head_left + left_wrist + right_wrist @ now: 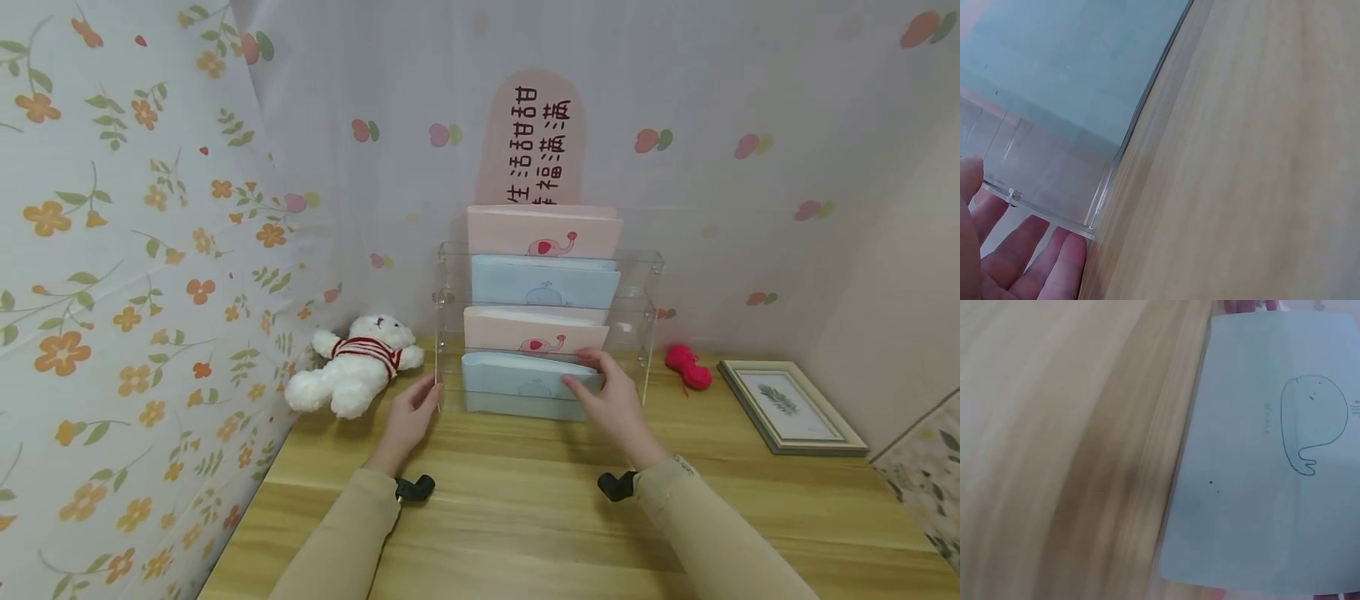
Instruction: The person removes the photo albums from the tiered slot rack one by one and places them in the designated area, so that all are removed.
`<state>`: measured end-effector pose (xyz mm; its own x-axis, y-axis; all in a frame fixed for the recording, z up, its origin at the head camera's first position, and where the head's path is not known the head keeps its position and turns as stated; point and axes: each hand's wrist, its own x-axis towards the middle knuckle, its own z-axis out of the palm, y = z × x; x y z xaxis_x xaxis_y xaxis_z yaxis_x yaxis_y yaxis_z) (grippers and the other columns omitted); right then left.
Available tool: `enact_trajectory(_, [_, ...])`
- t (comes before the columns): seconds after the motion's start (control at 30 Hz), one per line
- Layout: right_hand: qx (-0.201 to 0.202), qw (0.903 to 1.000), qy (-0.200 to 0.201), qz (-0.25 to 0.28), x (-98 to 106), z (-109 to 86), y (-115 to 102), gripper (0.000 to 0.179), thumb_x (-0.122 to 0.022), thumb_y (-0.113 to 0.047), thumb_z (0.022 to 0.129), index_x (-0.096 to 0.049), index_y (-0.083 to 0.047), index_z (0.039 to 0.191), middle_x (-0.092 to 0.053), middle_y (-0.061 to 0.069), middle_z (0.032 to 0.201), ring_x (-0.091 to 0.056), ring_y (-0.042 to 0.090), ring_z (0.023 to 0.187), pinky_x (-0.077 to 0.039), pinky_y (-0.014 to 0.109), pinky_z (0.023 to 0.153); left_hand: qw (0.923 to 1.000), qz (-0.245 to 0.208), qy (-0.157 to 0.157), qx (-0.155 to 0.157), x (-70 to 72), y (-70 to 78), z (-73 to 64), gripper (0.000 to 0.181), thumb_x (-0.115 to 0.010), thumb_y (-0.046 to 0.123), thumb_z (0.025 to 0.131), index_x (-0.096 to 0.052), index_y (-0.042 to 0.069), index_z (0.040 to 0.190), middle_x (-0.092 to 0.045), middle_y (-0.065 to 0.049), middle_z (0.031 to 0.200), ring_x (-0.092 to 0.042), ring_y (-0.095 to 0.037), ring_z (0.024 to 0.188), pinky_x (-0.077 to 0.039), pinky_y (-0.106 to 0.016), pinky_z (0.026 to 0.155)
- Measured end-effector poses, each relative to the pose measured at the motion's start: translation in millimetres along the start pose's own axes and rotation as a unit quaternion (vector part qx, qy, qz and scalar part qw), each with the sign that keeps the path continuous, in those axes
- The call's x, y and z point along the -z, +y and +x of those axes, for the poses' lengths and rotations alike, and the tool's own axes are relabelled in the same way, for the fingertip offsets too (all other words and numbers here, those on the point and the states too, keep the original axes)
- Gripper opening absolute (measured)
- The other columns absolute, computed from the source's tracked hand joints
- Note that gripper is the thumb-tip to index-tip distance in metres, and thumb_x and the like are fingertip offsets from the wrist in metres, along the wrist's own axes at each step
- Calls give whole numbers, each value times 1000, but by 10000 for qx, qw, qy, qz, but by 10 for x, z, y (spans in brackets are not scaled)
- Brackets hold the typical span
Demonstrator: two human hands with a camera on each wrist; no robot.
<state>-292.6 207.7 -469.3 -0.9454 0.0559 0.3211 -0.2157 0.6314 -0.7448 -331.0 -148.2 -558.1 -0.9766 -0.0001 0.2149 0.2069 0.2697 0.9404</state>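
A clear tiered rack point(442, 333) stands on the wooden table, with pink and light blue folders in its tiers. The lowest folder point(517, 383) is light blue and carries a line-drawn whale, plainly seen in the right wrist view. My right hand point(615, 408) pinches its right end, thumb on the front and fingers behind the top edge. At the rack's lower left side, my left hand point(408, 423) grips the clear side panel. In the left wrist view, its fingers point(1025, 250) lie along the outside of that panel, with the thumb near the front edge.
A white teddy bear point(356, 367) in a striped sweater lies left of the rack. To the right are a bundle of red yarn point(687, 367) and a framed leaf picture point(791, 407). Patterned cloth point(360, 192) hangs behind and at the left.
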Motion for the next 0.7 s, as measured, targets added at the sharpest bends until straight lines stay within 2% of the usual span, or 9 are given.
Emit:
enact_trajectory(0.13, [196,9997,-149,-39,27,36,-31,42,-84,-24,100,-72,-10,138,-71,17,147,-62,42,143,-46,62,123,10000,-21,15,65,-25,1,12,46,-69,26,111,-67,0,149,-73,-22,145,-70,-39,136,-57,-52,115])
enact_trajectory(0.33, [587,9962,-362,-535,28,115,-45,29,-84,-18,100,-79,-13,128,-74,14,138,-66,42,137,-51,64,117,9998,19,-62,181,-26,-11,22,49,-68,32,112,-66,3,151,-72,-20,147,-69,-37,137,-57,-51,115])
enact_trajectory(0.57, [475,9986,-242,2,-75,153,-109,20,-81,-2,98,-77,-5,117,-71,19,127,-67,41,125,-52,60,113,9997,56,44,227,-1,0,16,48,-68,32,111,-66,4,151,-73,-19,146,-70,-37,136,-58,-51,114])
enact_trajectory(0.7, [439,9990,-25,55,-106,118,-152,20,-81,2,96,-77,-5,114,-70,19,123,-67,40,122,-52,57,110,9995,53,-11,311,-4,-1,0,50,-69,34,111,-65,6,152,-72,-17,149,-69,-36,138,-57,-52,116])
